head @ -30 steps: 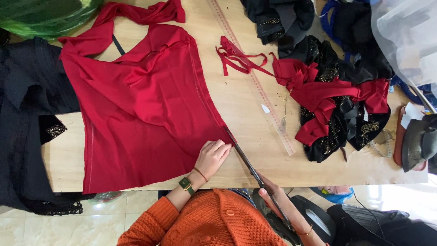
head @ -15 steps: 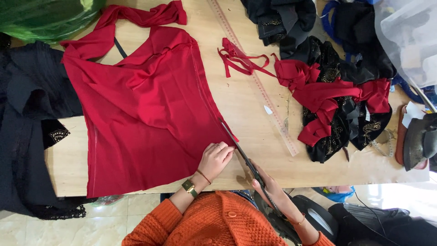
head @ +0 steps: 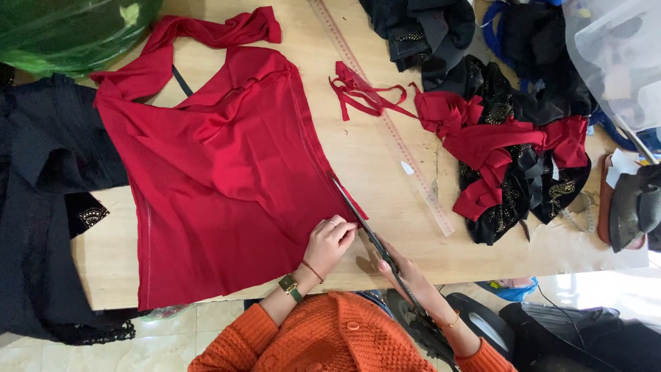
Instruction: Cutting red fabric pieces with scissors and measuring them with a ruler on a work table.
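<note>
Far left: a green plastic bag (head: 65, 31) bulges in the far corner, and black cloth with lace trim (head: 41, 207) hangs off the left side of the tabletop (head: 406, 227).
Red garment: a red garment (head: 220, 172) lies spread flat on the left half of the tabletop, its neck straps toward the far side and its hem at the near edge.
Left hand: the left hand (head: 330, 241) rests on the right edge of the red garment near the near edge of the tabletop, fingers curled and pressed together, pinching the cloth beside the blades; a watch and a thin bracelet sit on its wrist.
Scissors: long dark scissors (head: 365, 224) run slantwise along the garment's right edge, tip pointing far and left, touching the cloth just beside the left hand.
Right hand: the right hand (head: 406, 272) is closed around the scissors at the near edge of the tabletop, just right of the left hand; the handles sit low and partly hidden.
Sleeves: orange knitted sleeves and a jumper front fill the near middle.
Centre right: red strips of cloth (head: 358, 93) lie loose by a long clear ruler (head: 385, 124) that slants across the bare wood.
Right: a heap of red and black sequinned cloth (head: 509, 158) sits well apart from the garment.
Far right edge: a dark iron (head: 633, 207) stands at the edge.
</note>
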